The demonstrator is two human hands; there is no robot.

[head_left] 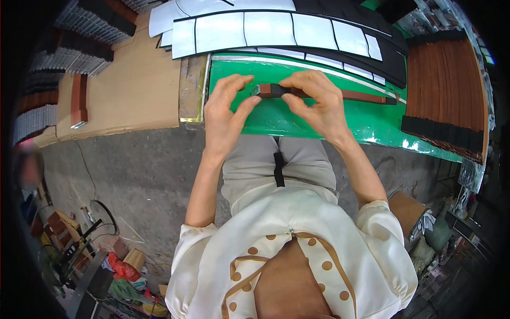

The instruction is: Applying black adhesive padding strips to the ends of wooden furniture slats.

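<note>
A long, narrow reddish-brown strip [361,96] with black bands lies sideways over the green tabletop [265,125]. Its left end has a small pale, shiny tip. My right hand [319,98] pinches the strip between thumb and fingers, close to the black band near that end. Around the tip, my left hand [226,109] is held with thumb and fingers apart; the thumb is very near the strip's end, and I cannot tell whether it touches. A stack of brown strips with black ends [446,80] stands to the right.
White sheets divided by black lines [271,32] lie along the back of the table. On the left, a brown cardboard surface [133,85] carries one short brown bar [79,98] and several stacks of silver-ended strips [79,58]. Assorted clutter [125,268] sits on the floor lower left.
</note>
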